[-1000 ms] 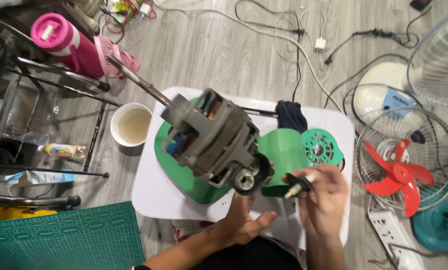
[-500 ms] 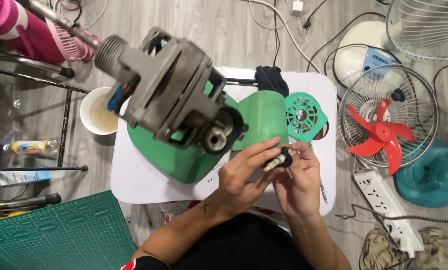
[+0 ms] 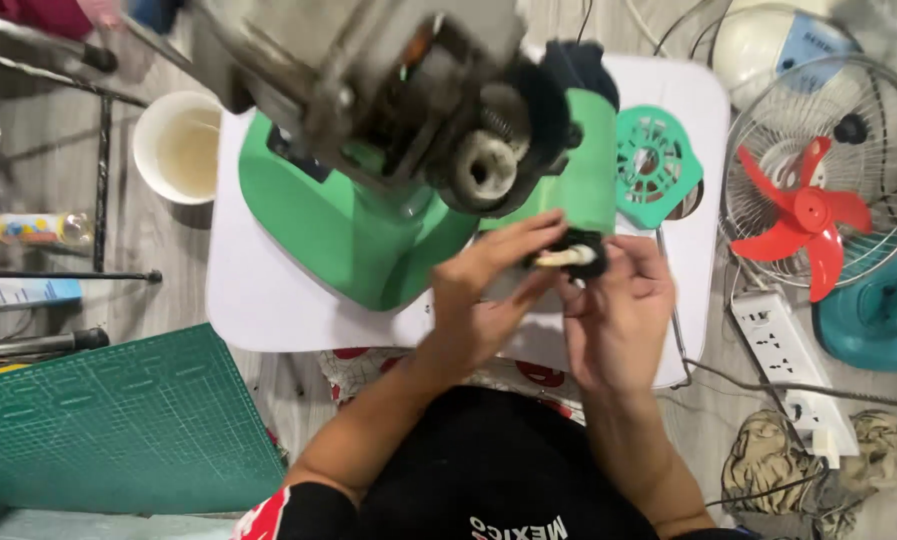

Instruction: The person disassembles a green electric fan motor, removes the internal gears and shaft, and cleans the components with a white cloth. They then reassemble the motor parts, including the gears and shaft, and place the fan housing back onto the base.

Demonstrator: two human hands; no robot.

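Note:
Both my hands meet over the front of a small white table [image 3: 258, 300]. My left hand [image 3: 483, 285] and my right hand [image 3: 618, 310] pinch a small black and cream part [image 3: 573, 252] between their fingertips. Just behind them stands a green fan base [image 3: 358, 235] with a grey fan motor [image 3: 418, 90] on top, close to the camera and blurred. Its round shaft end [image 3: 485, 168] faces me. A green vented cover [image 3: 653, 165] lies flat to the right of the base.
A white cup [image 3: 178, 145] stands left of the table. A green cutting mat [image 3: 118, 420] lies at lower left. To the right are a wire fan guard with a red blade [image 3: 808, 215], a white power strip [image 3: 788, 360], a teal part [image 3: 878, 310] and a crumpled rag [image 3: 798, 465].
The view has closed in on the motor and table. My hands have stayed together on the small part, which now sits slightly higher, nearer the green base.

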